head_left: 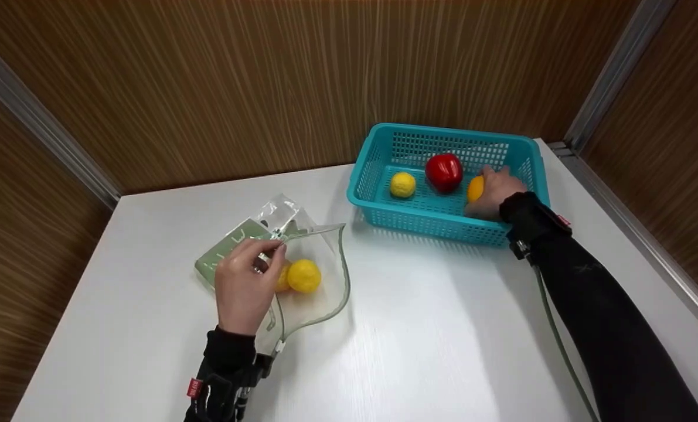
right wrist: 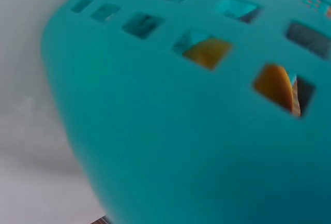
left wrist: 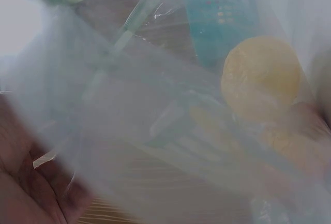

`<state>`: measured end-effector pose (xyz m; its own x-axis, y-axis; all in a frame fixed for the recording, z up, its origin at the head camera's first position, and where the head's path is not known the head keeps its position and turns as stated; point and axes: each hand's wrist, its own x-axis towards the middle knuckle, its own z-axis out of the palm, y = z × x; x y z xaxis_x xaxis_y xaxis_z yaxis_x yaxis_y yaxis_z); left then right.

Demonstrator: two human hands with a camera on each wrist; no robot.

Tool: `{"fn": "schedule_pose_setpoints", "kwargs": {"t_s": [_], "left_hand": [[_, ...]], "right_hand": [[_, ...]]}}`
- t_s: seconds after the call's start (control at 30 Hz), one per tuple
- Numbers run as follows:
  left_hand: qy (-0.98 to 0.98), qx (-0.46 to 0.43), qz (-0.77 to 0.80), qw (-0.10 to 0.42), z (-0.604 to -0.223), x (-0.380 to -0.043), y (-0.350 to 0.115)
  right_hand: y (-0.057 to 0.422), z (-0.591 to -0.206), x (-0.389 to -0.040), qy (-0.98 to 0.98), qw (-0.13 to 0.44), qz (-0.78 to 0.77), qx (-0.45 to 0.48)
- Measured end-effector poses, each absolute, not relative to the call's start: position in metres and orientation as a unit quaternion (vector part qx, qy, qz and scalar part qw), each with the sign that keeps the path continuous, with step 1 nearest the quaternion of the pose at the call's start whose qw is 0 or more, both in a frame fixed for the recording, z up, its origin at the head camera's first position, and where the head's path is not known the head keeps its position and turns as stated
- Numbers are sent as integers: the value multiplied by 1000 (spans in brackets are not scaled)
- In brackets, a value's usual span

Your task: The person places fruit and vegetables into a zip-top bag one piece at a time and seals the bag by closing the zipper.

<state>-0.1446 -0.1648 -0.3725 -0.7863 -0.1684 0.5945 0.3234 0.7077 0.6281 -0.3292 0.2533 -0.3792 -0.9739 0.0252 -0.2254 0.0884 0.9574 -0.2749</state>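
Observation:
My left hand point(head_left: 246, 287) pinches the edge of a clear zip bag point(head_left: 325, 293) between thumb and fingertips. The mouth of the bag gapes to the right. Inside it a round yellow fruit point(head_left: 304, 276) lies against a second one, partly hidden by my fingers. My right hand point(head_left: 497, 192) reaches into a teal basket point(head_left: 436, 221), its fingers curled around an orange point(head_left: 475, 189). To the left of that hand sit a glossy red bell pepper point(head_left: 443, 172) and a small yellow lemon point(head_left: 402, 184). In the right wrist view the basket wall point(right wrist: 155, 120) hides most of the hand.
The basket stands at the back right of the white table point(head_left: 407, 334), near the wood-grain wall point(head_left: 237, 88). A green printed part of the bag point(head_left: 222, 249) lies left of its mouth. A cable point(head_left: 559, 346) runs along my right sleeve.

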Motion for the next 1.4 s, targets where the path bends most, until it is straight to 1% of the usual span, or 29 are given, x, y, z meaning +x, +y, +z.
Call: {"fn": "schedule_pose_setpoints", "kwargs": {"t_s": [0.13,0.4,0.67,0.93,1.1,1.4], "left_hand": [[-864,-47,-383,322,-372,-144,-165],[-867,-43,-376,324,-371,-145,-167],[-864,-42,-379,328,-372,-144,-165],[-861,-49,-385,328,-371,-144,-162],[-860,-51,-385,331,-371,-144,-164],[-863,-46,-386,324,-373,-142,-165]], "right_hand": [[250,-366,-324,981,78,-176,24],[220,-340,-305,958,-35,-282,-29],[185,-340,-275,940,-89,-317,-89],[156,-347,-248,913,-121,-364,-138],[133,-350,-234,901,-123,-390,-146],[87,-356,-221,878,-121,-430,-173]]}}
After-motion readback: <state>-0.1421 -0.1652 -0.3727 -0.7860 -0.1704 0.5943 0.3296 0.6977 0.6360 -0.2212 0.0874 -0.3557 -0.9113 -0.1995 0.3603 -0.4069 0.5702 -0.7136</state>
